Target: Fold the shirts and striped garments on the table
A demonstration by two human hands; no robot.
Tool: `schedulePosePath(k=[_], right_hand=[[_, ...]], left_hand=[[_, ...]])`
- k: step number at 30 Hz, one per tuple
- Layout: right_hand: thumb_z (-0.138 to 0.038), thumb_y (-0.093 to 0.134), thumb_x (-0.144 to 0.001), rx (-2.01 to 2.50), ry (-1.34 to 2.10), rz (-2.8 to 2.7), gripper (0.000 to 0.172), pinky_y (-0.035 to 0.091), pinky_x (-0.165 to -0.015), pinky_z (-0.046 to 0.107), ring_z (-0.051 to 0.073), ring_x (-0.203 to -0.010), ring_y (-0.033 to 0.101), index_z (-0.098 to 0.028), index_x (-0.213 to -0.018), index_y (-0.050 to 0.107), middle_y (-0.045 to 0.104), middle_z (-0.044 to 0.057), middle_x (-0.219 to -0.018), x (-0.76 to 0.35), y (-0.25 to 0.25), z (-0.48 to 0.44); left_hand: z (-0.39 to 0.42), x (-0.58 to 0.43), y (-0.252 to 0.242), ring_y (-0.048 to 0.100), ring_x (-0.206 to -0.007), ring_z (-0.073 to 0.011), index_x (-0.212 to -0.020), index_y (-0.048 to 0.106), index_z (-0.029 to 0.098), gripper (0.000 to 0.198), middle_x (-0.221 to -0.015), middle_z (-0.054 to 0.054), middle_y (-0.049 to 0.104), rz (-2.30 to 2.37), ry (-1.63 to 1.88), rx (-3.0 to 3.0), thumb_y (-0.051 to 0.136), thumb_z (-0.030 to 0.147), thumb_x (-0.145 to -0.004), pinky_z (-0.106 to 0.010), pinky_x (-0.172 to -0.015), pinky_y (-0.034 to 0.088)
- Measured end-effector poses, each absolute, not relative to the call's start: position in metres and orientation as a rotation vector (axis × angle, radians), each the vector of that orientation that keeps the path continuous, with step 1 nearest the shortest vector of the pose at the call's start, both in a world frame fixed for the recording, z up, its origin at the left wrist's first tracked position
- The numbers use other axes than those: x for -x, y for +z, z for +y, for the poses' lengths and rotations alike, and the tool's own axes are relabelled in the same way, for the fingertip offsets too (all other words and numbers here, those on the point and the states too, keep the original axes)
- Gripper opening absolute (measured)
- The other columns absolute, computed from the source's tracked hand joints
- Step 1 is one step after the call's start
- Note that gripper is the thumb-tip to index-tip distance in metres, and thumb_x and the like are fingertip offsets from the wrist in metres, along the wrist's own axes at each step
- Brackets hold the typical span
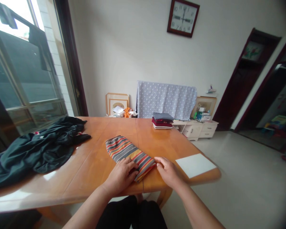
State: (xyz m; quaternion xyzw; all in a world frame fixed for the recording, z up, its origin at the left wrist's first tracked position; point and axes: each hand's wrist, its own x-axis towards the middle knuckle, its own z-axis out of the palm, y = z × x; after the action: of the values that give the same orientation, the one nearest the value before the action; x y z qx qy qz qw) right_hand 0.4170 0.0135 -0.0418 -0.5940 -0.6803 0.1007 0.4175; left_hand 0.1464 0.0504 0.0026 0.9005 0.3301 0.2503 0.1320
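A folded cloth with orange, grey and dark red stripes (128, 155) lies lengthwise across the near part of the wooden table (173, 151). My left hand (120, 176) is on its near end, with the fingers curled over the fabric. My right hand (168, 171) is at the cloth's right edge, and its fingertips touch the fold. I cannot tell whether those fingers pinch the cloth. A white rectangular sheet (195, 165) lies just to the right of my right hand, near the table's corner.
A crumpled black garment (38, 148) spreads over the table's left side and hangs past its edge. A small stack of folded clothes (162, 121) sits at the far edge. Beyond the table stand picture frames (116, 103), a polka-dot cloth (166, 100) and a low drawer unit (195, 129).
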Motion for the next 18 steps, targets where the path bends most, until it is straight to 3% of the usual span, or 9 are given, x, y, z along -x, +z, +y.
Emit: schedulePosePath(k=[7, 12, 18], right_hand=[[-0.015, 0.053, -0.086, 1.531, 0.197, -1.728, 0.047, 0.049, -0.102, 0.037, 0.022, -0.113, 0.064, -0.023, -0.131, 0.063, 0.069, 0.007, -0.125, -0.417, -0.046, 0.012], [-0.020, 0.058, -0.086, 1.496, 0.279, -1.797, 0.043, 0.047, -0.103, 0.038, 0.022, -0.116, 0.062, -0.024, -0.128, 0.066, 0.067, 0.007, -0.126, -0.418, -0.039, 0.015], [-0.024, 0.061, -0.088, 1.550, 0.233, -1.862, 0.026, 0.048, -0.093, 0.031, 0.019, -0.102, 0.065, -0.024, -0.111, 0.073, 0.072, 0.005, -0.108, -0.415, -0.032, 0.026]], left_hand=[[0.039, -0.141, 0.002, 0.061, -0.099, -0.0214, -0.113, 0.068, 0.025, 0.032, -0.103, -0.007, 0.064, 0.927, 0.853, -2.534, 0.043, 0.041, -0.102, -0.034, -0.091, 0.047], [0.018, -0.140, 0.001, 0.057, -0.112, -0.0295, -0.123, 0.065, 0.027, 0.048, -0.118, -0.009, 0.063, 1.047, 0.894, -2.604, 0.062, 0.059, -0.088, -0.043, -0.097, 0.044], [0.009, -0.152, -0.006, 0.054, -0.118, -0.0319, -0.124, 0.064, 0.028, 0.043, -0.119, -0.009, 0.064, 1.221, 0.790, -2.671, 0.068, 0.046, -0.086, -0.045, -0.096, 0.041]])
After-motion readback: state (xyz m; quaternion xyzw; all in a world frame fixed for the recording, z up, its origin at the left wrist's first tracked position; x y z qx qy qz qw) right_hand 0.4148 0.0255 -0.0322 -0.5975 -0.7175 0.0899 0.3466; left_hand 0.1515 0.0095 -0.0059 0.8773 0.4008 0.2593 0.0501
